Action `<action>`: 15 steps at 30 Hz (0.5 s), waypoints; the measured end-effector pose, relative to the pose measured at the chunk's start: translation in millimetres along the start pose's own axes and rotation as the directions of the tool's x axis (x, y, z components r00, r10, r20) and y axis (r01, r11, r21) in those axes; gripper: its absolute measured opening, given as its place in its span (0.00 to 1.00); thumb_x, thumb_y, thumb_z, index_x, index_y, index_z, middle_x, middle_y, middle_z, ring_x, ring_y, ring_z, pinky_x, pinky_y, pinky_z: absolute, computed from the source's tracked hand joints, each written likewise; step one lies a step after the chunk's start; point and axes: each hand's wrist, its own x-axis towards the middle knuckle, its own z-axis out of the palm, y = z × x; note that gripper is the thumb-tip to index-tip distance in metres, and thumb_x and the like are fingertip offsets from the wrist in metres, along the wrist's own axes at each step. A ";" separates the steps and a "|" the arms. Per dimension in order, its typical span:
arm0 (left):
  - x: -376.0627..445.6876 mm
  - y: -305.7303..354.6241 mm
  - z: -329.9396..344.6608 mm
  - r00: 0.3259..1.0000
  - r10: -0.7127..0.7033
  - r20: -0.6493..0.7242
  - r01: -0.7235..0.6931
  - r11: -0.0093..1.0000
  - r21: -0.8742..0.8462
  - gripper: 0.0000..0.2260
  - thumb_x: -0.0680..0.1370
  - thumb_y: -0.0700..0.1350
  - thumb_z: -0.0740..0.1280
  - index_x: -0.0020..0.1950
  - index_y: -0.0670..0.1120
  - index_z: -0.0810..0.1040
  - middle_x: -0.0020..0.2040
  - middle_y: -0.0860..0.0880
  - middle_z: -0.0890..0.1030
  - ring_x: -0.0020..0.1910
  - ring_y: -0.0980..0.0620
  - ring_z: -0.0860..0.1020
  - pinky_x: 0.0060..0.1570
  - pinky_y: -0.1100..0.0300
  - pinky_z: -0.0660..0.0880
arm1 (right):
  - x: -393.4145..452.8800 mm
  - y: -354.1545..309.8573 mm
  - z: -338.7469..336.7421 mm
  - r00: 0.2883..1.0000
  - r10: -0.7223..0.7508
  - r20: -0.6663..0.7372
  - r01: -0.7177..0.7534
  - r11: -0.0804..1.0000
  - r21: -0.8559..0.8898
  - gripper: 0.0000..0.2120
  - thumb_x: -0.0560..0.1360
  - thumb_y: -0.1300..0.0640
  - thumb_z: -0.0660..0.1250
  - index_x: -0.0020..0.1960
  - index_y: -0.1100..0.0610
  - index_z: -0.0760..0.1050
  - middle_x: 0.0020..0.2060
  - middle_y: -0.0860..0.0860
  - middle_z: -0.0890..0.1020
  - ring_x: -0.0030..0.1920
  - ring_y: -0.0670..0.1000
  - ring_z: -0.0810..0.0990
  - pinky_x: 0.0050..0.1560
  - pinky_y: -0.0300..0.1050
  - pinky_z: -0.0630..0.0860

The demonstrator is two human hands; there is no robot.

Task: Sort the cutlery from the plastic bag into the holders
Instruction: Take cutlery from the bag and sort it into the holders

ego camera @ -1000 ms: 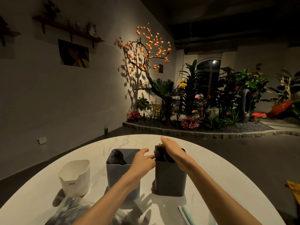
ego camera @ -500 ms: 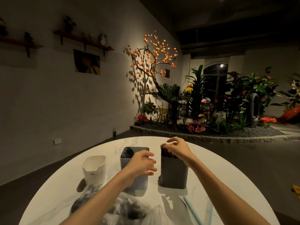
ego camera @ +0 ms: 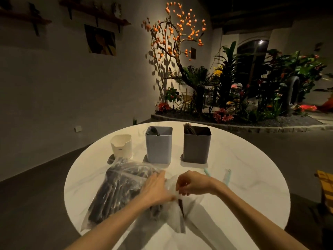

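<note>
A round white table [ego camera: 234, 177] carries 3 holders in a row at its far side: a short white holder [ego camera: 121, 146] on the left, a light blue holder [ego camera: 158, 147] in the middle and a dark grey holder [ego camera: 196, 147] on the right. Dark cutlery shows above the rim of the blue one and of the grey one; what the white one contains cannot be seen. Nearer the person, a clear plastic bag [ego camera: 119, 188] lies on the table, left of centre, packed with dark cutlery [ego camera: 111, 193], its open end towards the hands. The left hand [ego camera: 156, 189] lies on the bag near its mouth, fingers fairly straight and spread over the plastic, pressing rather than gripping. The right hand [ego camera: 192, 183] is just beside it, fingers curled down and pinching the loose plastic at the bag's mouth; a single dark piece [ego camera: 180, 207] hangs below those fingers inside the film, though whether they hold it too cannot be told. Behind the right wrist 2 pale green straws [ego camera: 227, 177] lie on the table, near the grey holder. Beyond the table stand a bed of plants [ego camera: 252, 87] and a tree [ego camera: 176, 33] with orange fruit against a wall.
</note>
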 end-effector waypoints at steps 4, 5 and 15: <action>-10.7 -18.2 -12.5 0.995 0.037 -0.097 -0.054 0.984 -0.170 0.23 0.72 0.50 0.73 0.65 0.53 0.70 0.61 0.51 0.76 0.60 0.52 0.76 0.61 0.53 0.77 | 5.3 8.6 22.6 0.982 -0.017 -0.190 0.036 0.995 0.095 0.04 0.76 0.58 0.69 0.49 0.50 0.78 0.49 0.50 0.82 0.48 0.50 0.82 0.54 0.48 0.82; -13.4 -20.4 -18.8 0.991 0.048 -0.122 -0.072 0.976 -0.206 0.22 0.73 0.49 0.73 0.65 0.54 0.71 0.58 0.53 0.76 0.57 0.54 0.77 0.56 0.56 0.78 | 5.7 8.5 22.9 0.988 -0.019 -0.155 0.036 0.994 0.102 0.04 0.76 0.57 0.70 0.50 0.50 0.79 0.50 0.50 0.82 0.49 0.51 0.82 0.55 0.48 0.82; -36.1 -32.0 -42.1 0.977 0.100 -0.191 -0.181 0.862 -0.473 0.13 0.74 0.31 0.65 0.41 0.49 0.79 0.53 0.53 0.78 0.52 0.52 0.79 0.59 0.41 0.78 | -4.7 -30.2 38.6 0.971 -0.215 0.106 0.235 0.937 -0.257 0.20 0.74 0.55 0.75 0.65 0.49 0.77 0.59 0.49 0.80 0.55 0.49 0.79 0.58 0.42 0.78</action>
